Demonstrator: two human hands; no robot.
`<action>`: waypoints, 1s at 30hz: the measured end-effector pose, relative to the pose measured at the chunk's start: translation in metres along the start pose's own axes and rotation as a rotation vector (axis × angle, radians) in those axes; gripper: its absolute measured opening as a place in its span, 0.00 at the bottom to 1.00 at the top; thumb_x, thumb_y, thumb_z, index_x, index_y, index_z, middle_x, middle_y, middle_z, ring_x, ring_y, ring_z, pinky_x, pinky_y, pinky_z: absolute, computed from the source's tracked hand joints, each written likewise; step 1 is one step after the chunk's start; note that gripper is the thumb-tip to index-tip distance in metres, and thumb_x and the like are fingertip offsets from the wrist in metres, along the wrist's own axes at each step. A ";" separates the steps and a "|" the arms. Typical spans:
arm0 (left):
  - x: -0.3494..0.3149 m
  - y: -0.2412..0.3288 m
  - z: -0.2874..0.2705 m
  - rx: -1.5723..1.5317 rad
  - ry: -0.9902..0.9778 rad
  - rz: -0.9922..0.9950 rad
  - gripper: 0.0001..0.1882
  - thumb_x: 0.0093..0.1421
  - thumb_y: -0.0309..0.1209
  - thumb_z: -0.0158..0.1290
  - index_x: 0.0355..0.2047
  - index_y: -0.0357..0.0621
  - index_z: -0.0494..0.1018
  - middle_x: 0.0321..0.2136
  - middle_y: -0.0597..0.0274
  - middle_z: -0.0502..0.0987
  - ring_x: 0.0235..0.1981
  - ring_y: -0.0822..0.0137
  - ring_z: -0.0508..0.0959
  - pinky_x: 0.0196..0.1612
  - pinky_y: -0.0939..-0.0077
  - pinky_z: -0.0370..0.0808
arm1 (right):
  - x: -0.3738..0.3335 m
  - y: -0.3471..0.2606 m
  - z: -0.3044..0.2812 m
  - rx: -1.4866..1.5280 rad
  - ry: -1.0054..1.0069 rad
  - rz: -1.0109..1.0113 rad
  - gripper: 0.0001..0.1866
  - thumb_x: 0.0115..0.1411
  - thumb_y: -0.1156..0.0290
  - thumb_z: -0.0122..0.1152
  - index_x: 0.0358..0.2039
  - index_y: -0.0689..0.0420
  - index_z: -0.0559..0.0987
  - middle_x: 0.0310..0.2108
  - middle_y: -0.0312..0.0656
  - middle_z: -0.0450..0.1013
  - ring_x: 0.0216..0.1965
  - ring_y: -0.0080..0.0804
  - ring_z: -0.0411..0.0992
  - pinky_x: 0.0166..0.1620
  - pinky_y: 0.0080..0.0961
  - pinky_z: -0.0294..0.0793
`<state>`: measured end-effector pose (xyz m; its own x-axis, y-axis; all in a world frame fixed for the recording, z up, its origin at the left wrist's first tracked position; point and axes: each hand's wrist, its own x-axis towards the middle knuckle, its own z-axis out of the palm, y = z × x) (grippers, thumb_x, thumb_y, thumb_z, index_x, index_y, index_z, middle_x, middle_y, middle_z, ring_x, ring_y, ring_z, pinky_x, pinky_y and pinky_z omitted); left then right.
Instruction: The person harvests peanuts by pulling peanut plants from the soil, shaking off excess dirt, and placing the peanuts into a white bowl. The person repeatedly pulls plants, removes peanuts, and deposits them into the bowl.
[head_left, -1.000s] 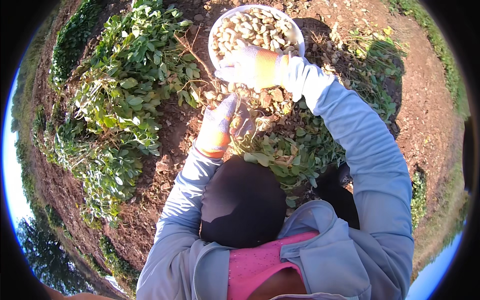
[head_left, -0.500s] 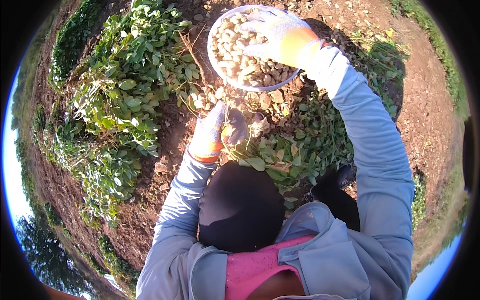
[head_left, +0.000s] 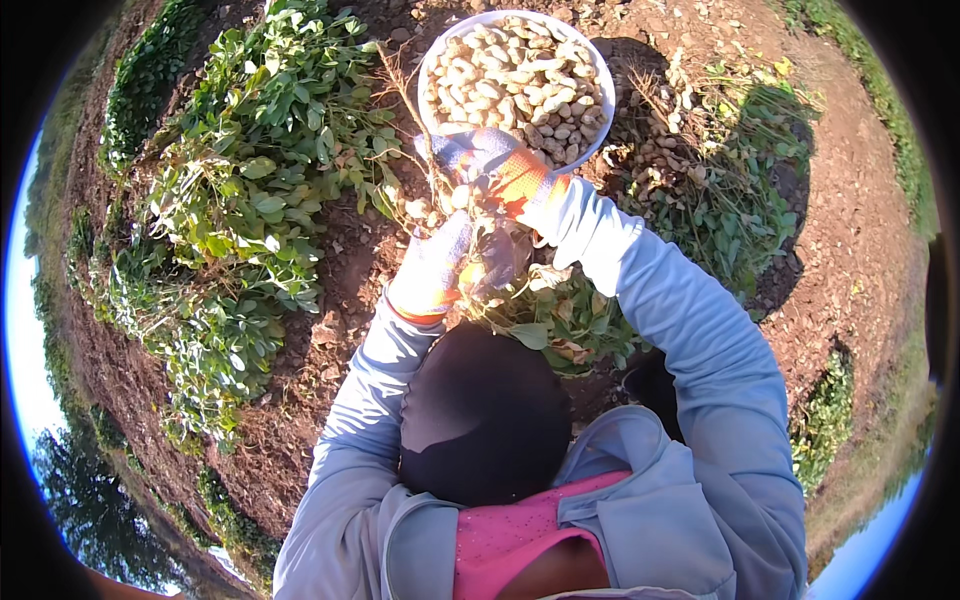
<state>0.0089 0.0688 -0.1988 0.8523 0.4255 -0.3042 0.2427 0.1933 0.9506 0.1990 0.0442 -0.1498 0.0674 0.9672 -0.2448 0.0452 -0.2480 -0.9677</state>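
My left hand [head_left: 435,265], in a white and orange work glove, is closed around the stems of an uprooted peanut plant [head_left: 575,315]. Its leaves trail to the right beside my knee, and its bare root points up and away. At the root end, my right hand [head_left: 505,172], gloved the same way, has its fingers curled in among the pods; its fingertips are partly hidden. Just beyond it is a white round tub [head_left: 608,98], heaped with peanuts [head_left: 520,75] in their shells.
Pulled leafy plants [head_left: 215,220] lie in a long heap on the left. Another pile of plants with pods [head_left: 745,190] is at the right, partly in shadow. My dark-covered knee [head_left: 485,415] rises close in front, over reddish-brown soil [head_left: 850,250].
My right hand has come back from over the peanuts in the tub to the plant's root end, near my left hand. The left hand has kept hold of the plant and barely shifted.
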 end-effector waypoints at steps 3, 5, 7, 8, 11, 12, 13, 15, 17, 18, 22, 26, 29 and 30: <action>0.003 0.018 0.009 -0.270 -0.084 0.008 0.15 0.64 0.32 0.38 0.42 0.33 0.68 0.34 0.57 0.74 0.35 0.68 0.74 0.39 0.74 0.71 | -0.011 -0.023 -0.001 -0.315 0.221 -0.073 0.16 0.50 0.75 0.55 0.42 0.55 0.73 0.28 0.42 0.72 0.27 0.31 0.71 0.31 0.24 0.71; 0.003 0.023 0.012 -0.546 -0.105 0.038 0.16 0.65 0.35 0.37 0.38 0.35 0.69 0.29 0.58 0.74 0.29 0.69 0.72 0.34 0.76 0.69 | -0.012 -0.017 -0.008 -0.633 0.364 -0.282 0.13 0.56 0.60 0.50 0.30 0.57 0.75 0.26 0.45 0.73 0.27 0.37 0.72 0.30 0.30 0.69; -0.006 0.038 0.020 -0.437 0.114 0.004 0.18 0.65 0.37 0.35 0.32 0.36 0.70 0.24 0.59 0.73 0.23 0.70 0.70 0.28 0.78 0.66 | -0.009 -0.029 -0.014 -0.823 0.450 -0.197 0.19 0.59 0.54 0.47 0.23 0.55 0.76 0.20 0.45 0.73 0.24 0.40 0.72 0.29 0.35 0.69; -0.008 0.046 0.023 -0.533 0.120 0.009 0.18 0.65 0.37 0.35 0.31 0.36 0.70 0.23 0.59 0.73 0.22 0.71 0.69 0.28 0.79 0.66 | 0.000 -0.019 -0.020 -0.744 0.494 -0.154 0.19 0.59 0.55 0.47 0.22 0.55 0.77 0.17 0.44 0.71 0.22 0.41 0.71 0.27 0.34 0.68; -0.008 0.057 0.025 -0.574 0.167 0.045 0.18 0.65 0.41 0.34 0.33 0.42 0.67 0.14 0.66 0.63 0.14 0.72 0.61 0.23 0.76 0.61 | 0.004 -0.002 -0.028 -0.570 0.396 -0.329 0.17 0.60 0.55 0.46 0.32 0.54 0.78 0.13 0.41 0.68 0.16 0.34 0.68 0.24 0.32 0.67; -0.007 0.058 0.024 -0.547 0.189 0.061 0.17 0.65 0.44 0.34 0.34 0.44 0.66 0.10 0.69 0.58 0.11 0.73 0.57 0.21 0.74 0.59 | 0.006 -0.001 -0.026 -0.409 0.262 -0.196 0.17 0.61 0.55 0.46 0.36 0.54 0.77 0.14 0.41 0.68 0.17 0.31 0.67 0.24 0.31 0.67; -0.007 0.061 0.025 -0.600 0.208 0.054 0.18 0.65 0.44 0.33 0.33 0.44 0.66 0.10 0.69 0.58 0.11 0.72 0.58 0.22 0.74 0.60 | 0.007 0.000 -0.024 -0.249 0.128 -0.063 0.18 0.61 0.55 0.46 0.40 0.54 0.76 0.16 0.40 0.69 0.18 0.27 0.67 0.24 0.30 0.67; -0.012 0.056 0.021 -0.488 0.374 -0.016 0.18 0.65 0.44 0.33 0.29 0.44 0.65 0.10 0.69 0.58 0.13 0.73 0.59 0.25 0.75 0.62 | -0.004 -0.004 -0.018 0.079 -0.021 0.119 0.17 0.63 0.60 0.44 0.46 0.55 0.73 0.23 0.36 0.72 0.20 0.22 0.67 0.27 0.21 0.70; -0.013 0.053 0.020 -0.595 0.468 -0.063 0.18 0.65 0.43 0.34 0.29 0.44 0.65 0.11 0.69 0.57 0.15 0.73 0.59 0.26 0.75 0.63 | -0.014 -0.011 -0.010 0.490 -0.071 0.162 0.16 0.63 0.62 0.43 0.46 0.56 0.73 0.26 0.35 0.73 0.20 0.23 0.67 0.29 0.17 0.72; -0.014 0.053 0.019 -0.601 0.496 -0.078 0.18 0.65 0.43 0.34 0.29 0.43 0.66 0.11 0.68 0.58 0.15 0.73 0.60 0.27 0.75 0.63 | -0.015 -0.013 -0.009 0.550 -0.097 0.166 0.15 0.61 0.66 0.46 0.45 0.59 0.73 0.27 0.35 0.73 0.23 0.24 0.70 0.31 0.16 0.72; -0.015 0.057 0.019 -0.568 0.556 -0.113 0.17 0.65 0.42 0.36 0.33 0.40 0.67 0.13 0.67 0.61 0.17 0.72 0.62 0.27 0.76 0.64 | -0.007 0.007 -0.012 -0.126 -0.058 -0.065 0.13 0.58 0.73 0.46 0.43 0.58 0.74 0.41 0.38 0.70 0.34 0.24 0.70 0.36 0.21 0.73; -0.012 0.051 0.019 -0.436 0.610 -0.153 0.14 0.60 0.37 0.48 0.25 0.40 0.73 0.18 0.68 0.73 0.15 0.82 0.65 0.17 0.87 0.59 | -0.014 -0.029 -0.031 -0.725 0.328 -0.503 0.13 0.56 0.72 0.46 0.42 0.55 0.74 0.44 0.47 0.68 0.45 0.45 0.68 0.48 0.32 0.66; -0.009 0.060 0.029 -0.378 0.549 -0.083 0.08 0.57 0.31 0.52 0.33 0.39 0.72 0.22 0.71 0.73 0.18 0.83 0.65 0.19 0.87 0.61 | -0.015 -0.034 -0.043 -1.024 0.373 -0.723 0.12 0.50 0.68 0.57 0.36 0.54 0.76 0.40 0.41 0.70 0.40 0.38 0.69 0.42 0.26 0.71; -0.009 0.063 0.031 -0.394 0.511 -0.080 0.08 0.57 0.29 0.52 0.36 0.38 0.71 0.25 0.70 0.73 0.20 0.83 0.66 0.21 0.87 0.63 | -0.018 -0.040 -0.038 -0.884 0.362 -0.612 0.10 0.51 0.68 0.56 0.34 0.55 0.76 0.39 0.41 0.70 0.38 0.38 0.70 0.41 0.26 0.71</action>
<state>0.0314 0.0495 -0.1347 0.4873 0.7443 -0.4566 0.0252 0.5107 0.8594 0.2343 0.0343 -0.1039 0.0701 0.9021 0.4258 0.8478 0.1711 -0.5020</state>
